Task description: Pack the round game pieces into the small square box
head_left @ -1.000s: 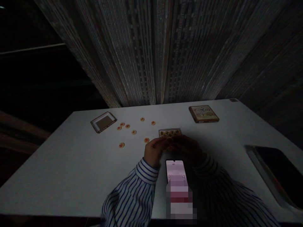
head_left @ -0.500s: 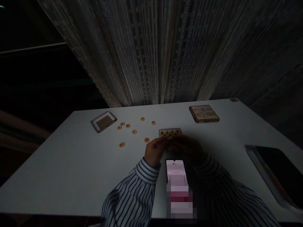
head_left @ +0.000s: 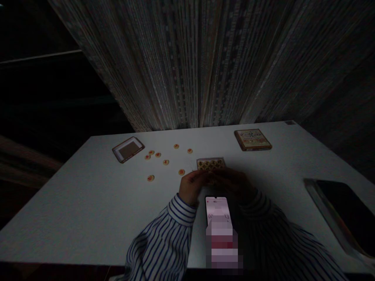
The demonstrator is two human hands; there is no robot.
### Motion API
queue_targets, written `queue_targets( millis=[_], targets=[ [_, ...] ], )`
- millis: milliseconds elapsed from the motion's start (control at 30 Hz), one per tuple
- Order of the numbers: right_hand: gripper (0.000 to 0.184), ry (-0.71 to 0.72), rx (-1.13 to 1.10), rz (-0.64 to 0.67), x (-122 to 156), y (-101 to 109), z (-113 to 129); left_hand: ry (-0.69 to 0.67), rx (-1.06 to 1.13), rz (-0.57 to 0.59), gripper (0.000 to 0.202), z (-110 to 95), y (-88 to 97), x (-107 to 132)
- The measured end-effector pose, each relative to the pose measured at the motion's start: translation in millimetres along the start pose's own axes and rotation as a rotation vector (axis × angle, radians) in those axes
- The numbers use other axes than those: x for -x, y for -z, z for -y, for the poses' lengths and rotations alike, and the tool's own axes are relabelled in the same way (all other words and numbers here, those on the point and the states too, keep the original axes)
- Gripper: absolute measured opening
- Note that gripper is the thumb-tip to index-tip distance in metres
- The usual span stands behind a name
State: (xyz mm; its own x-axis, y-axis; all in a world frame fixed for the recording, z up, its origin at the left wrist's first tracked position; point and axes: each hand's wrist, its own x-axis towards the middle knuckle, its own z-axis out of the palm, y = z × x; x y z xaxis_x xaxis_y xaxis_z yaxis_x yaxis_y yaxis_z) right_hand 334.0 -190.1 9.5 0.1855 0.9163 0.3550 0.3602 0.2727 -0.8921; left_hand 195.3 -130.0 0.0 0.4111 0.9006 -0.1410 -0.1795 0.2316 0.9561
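Note:
Both my hands meet over the near part of a small open box packed with rows of round Chinese chess pieces. My left hand is at its near left, thumb and fingers pressed together. From the right comes my right hand, in deep shadow, its fingers curled toward the left fingertips. Whatever lies between the fingertips is too dark to make out. The nearest loose piece, with a red character, lies just left of the box. A lit phone showing a timer lies below my hands.
Several red-marked pieces are scattered on the white table to the left. An open box lid lies at the back left. A closed printed box sits back right, and a dark flat device at the right edge.
My hands stay almost in the same place over the box, with only slight finger movement. The phone's timer has advanced. The loose pieces have not moved on the table.

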Motion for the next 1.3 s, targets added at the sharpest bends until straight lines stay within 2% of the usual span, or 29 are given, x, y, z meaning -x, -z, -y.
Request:
queue_targets(
  millis=[200, 400, 600, 733, 1133, 1300],
  targets=[
    [0.023, 0.005, 0.015, 0.012, 1.1, 0.0, -3.8, -0.001, 0.047, 0.008, 0.025, 1.7, 0.7, -0.6],
    [0.020, -0.014, 0.018, -0.033, 2.6, 0.3, -7.1, -0.007, 0.035, -0.015, 0.022, -0.5, 0.6, 1.2],
    [0.020, -0.031, 0.005, -0.007, 2.3, -0.4, -8.7, 0.027, 0.073, -0.014, 0.025, -0.3, -1.1, 2.4],
    [0.020, 0.000, 0.028, 0.006, 2.1, 1.0, -7.5, 0.024, 0.080, -0.031, 0.025, -0.1, -1.3, 1.9],
    [0.019, 0.032, 0.066, 0.026, 1.8, 5.1, -2.8, 0.048, 0.107, 0.029, 0.023, -0.6, -2.1, 3.0],
    [0.019, 0.085, 0.116, 0.009, 2.4, 4.9, -5.0, 0.055, 0.133, 0.011, 0.024, -1.0, -1.9, 2.7]
  ],
)
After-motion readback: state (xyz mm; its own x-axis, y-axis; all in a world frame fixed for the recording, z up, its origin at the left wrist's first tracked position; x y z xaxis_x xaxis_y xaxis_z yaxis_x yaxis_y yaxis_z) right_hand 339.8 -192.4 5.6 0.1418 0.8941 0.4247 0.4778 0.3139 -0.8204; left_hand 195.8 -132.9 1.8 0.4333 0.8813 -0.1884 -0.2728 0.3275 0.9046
